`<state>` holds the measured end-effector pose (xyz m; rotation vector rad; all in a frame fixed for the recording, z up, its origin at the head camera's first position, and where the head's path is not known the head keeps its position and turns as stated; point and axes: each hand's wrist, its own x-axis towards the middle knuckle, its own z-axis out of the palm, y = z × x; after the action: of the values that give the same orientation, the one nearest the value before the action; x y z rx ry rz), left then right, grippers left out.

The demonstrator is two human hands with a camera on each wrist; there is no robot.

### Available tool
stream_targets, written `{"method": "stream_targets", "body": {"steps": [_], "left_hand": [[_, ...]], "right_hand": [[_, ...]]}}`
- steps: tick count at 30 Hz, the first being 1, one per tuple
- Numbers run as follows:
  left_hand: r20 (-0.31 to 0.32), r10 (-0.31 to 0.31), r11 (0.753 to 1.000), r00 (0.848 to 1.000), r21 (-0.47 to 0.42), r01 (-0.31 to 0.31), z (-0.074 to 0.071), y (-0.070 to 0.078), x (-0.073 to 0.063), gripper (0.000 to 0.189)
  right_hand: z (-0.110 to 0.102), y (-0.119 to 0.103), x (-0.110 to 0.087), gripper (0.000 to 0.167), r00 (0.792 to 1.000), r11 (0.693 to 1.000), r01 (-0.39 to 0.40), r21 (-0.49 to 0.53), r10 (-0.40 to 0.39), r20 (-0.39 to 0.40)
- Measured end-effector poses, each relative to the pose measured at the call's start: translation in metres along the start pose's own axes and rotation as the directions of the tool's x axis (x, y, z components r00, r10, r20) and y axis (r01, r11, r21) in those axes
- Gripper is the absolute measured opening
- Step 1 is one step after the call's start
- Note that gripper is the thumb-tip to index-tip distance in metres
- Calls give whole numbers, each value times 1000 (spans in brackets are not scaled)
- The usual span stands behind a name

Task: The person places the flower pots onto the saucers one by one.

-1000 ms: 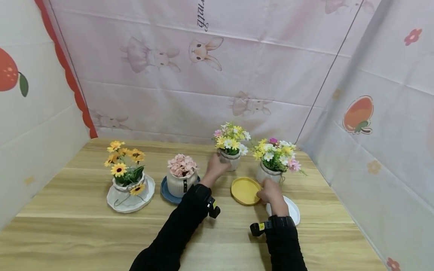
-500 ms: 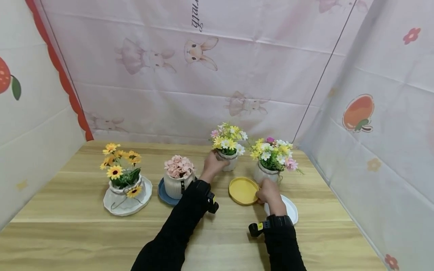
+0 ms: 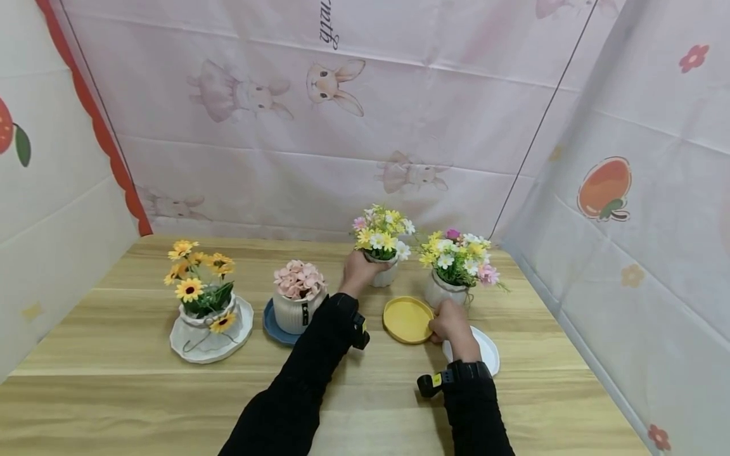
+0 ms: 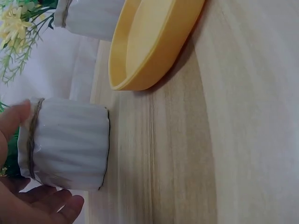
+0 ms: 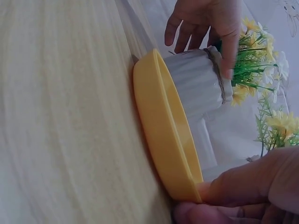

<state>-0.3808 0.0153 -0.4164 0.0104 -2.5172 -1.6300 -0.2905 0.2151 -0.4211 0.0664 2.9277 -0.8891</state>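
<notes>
My left hand (image 3: 360, 273) is at the rim of a small white flower pot (image 3: 385, 275) holding yellow, white and pink flowers. In the left wrist view its thumb touches the twine-tied rim of the pot (image 4: 70, 142), and the fingers curl round the other side. A round yellow saucer (image 3: 407, 320) lies in front of that pot. My right hand (image 3: 454, 329) pinches the right edge of the saucer (image 5: 161, 130) between thumb and fingers. Just behind the right hand stands a second white pot (image 3: 445, 290) with similar flowers.
A white plate (image 3: 486, 352) lies partly under the right forearm. To the left, a ribbed pot (image 3: 291, 311) of pink flowers stands on a blue plate (image 3: 274, 329). Further left, a pot of orange sunflowers (image 3: 191, 289) sits on a white scalloped plate (image 3: 238, 339). Printed cloth walls enclose the table.
The view has shifted slightly. My left hand has moved a little higher on the pot, its thumb now at the rim. The right hand stays on the yellow saucer, which has hardly moved.
</notes>
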Motion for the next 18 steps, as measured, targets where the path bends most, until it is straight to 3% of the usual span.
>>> {"method": "stream_targets", "body": {"steps": [10,18], "left_hand": [[10,-61,998,998,27,60,-1,4,1,67],[24,-68,996,997,51,67,-3,5,2,69]], "right_hand": [[-3,0,0,36,1000,998,-16,65,15,13],[-4,0,3,11,999,990,-33,137,35,-14]]}}
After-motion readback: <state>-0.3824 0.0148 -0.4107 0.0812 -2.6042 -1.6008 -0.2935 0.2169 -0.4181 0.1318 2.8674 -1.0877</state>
